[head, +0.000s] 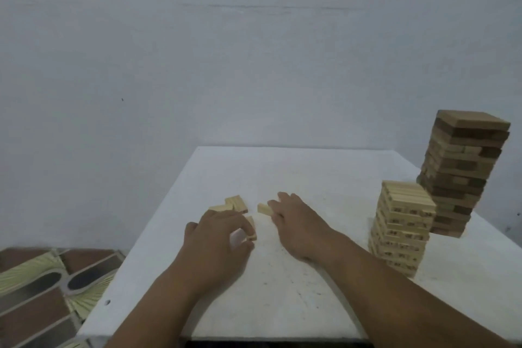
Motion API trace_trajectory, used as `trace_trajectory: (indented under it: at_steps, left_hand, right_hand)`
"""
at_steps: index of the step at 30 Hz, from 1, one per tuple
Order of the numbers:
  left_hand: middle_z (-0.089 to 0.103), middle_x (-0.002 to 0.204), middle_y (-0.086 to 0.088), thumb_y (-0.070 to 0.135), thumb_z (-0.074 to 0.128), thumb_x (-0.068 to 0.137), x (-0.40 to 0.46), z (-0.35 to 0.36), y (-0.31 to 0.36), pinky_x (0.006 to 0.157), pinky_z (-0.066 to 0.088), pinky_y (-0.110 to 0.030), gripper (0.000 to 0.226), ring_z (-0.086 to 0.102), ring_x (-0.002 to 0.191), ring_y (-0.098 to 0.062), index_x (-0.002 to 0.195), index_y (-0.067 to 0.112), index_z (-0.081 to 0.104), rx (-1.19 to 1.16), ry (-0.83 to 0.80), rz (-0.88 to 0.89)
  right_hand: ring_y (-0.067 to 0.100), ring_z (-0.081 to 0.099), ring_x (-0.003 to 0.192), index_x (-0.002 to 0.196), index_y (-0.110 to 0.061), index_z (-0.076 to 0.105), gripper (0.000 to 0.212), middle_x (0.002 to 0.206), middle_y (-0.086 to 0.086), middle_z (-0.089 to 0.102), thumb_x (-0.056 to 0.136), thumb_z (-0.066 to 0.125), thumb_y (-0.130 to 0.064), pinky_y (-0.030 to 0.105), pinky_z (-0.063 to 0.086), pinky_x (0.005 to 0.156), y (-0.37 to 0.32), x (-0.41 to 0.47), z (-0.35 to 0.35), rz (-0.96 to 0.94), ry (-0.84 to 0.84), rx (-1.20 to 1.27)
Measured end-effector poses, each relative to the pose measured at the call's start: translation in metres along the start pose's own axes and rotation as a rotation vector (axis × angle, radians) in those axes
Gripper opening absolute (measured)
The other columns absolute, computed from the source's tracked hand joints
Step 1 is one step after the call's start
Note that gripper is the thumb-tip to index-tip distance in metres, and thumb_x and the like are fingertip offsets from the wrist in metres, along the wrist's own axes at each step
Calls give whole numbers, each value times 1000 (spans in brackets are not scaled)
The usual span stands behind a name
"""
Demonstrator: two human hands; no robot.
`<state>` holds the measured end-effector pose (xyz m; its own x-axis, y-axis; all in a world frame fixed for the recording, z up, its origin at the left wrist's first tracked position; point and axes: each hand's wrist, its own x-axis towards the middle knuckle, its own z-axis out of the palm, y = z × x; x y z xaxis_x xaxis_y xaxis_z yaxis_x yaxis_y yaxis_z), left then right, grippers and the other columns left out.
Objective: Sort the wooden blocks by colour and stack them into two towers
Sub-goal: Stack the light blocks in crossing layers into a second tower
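A few light wooden blocks (236,204) lie loose in the middle of the white table (310,172). My left hand (217,237) curls its fingers round one light block (251,230) just below them. My right hand (296,220) lies with straight fingers touching another light block (264,209). At the right stands a short tower of light blocks (401,227). Behind it, by the table's right edge, rises a taller tower (463,172) with dark blocks and some light ones mixed in.
A white wall runs behind and to the right of the table. Patterned floor tiles (42,291) show past the table's left edge. The table's near edge is at the bottom of the view.
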<state>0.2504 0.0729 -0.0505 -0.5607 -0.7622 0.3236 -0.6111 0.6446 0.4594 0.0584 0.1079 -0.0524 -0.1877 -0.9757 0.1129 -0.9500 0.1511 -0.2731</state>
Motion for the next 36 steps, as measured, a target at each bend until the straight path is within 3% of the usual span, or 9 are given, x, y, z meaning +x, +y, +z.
trace_trajectory:
  at_steps: [6, 9, 11, 14, 19, 24, 26, 29, 36]
  left_hand:
    - [52, 123, 33, 44, 59, 89, 0, 4, -4, 96, 21, -32, 6, 35, 128, 2, 92, 42, 55, -24, -32, 3]
    - [56, 114, 31, 44, 60, 87, -1, 6, 1, 97, 24, -31, 6, 39, 123, 1, 89, 41, 55, -53, -42, 17]
    - [55, 110, 32, 48, 62, 85, -4, 6, 6, 96, 24, -30, 9, 39, 120, 3, 91, 41, 58, -82, -54, 39]
    - [56, 106, 32, 59, 65, 78, -8, 8, 14, 100, 29, -31, 19, 42, 115, 6, 91, 45, 60, -98, -93, 86]
    - [57, 103, 31, 72, 64, 68, -14, 16, 30, 102, 33, -34, 36, 44, 110, 6, 93, 47, 61, -110, -150, 158]
    - [56, 105, 34, 72, 71, 65, -18, 21, 46, 100, 26, -30, 42, 40, 111, 12, 97, 46, 65, -96, -171, 197]
    - [56, 105, 35, 75, 70, 62, -18, 23, 50, 101, 28, -31, 44, 40, 112, 11, 96, 48, 66, -97, -189, 210]
    - [57, 107, 36, 77, 69, 60, -18, 24, 52, 104, 30, -33, 46, 40, 115, 12, 96, 49, 66, -128, -185, 224]
    - [60, 104, 38, 77, 68, 57, -17, 24, 55, 104, 37, -38, 50, 49, 110, 10, 99, 50, 66, -114, -210, 263]
  right_hand:
    - [23, 52, 105, 103, -13, 59, 24, 111, 0, 54, 100, 36, -18, 34, 46, 84, -10, -15, -4, -35, 40, -79]
    - [19, 50, 82, 86, -18, 53, 18, 83, -6, 43, 97, 39, -14, 29, 36, 66, -19, -35, -11, -6, 68, -122]
    - [17, 53, 86, 90, -19, 55, 15, 88, -5, 47, 95, 42, -12, 28, 40, 68, -22, -53, -14, 35, 66, -136]
    - [15, 49, 115, 120, -18, 57, 29, 124, -3, 51, 95, 44, -11, 31, 48, 90, -22, -82, -15, 78, 38, -129]
    - [11, 14, 148, 153, -20, 25, 52, 161, -6, 19, 102, 35, -15, 28, 28, 116, -12, -130, -22, 53, -24, -112]
    - [5, 34, 138, 145, -24, 46, 41, 153, -14, 38, 104, 41, -21, 20, 27, 110, 8, -143, -25, 17, 45, -15]
    - [3, 46, 120, 122, -21, 64, 27, 130, -16, 58, 100, 51, -29, 24, 37, 103, 16, -144, -27, 16, 93, 69]
    - [2, 49, 92, 91, -17, 66, 16, 92, -13, 63, 88, 64, -33, 29, 45, 84, 22, -144, -31, -18, 97, 145]
    - [-1, 56, 90, 120, -30, 66, 43, 120, -18, 59, 80, 79, -21, 15, 49, 80, 29, -140, -48, 21, 4, 384]
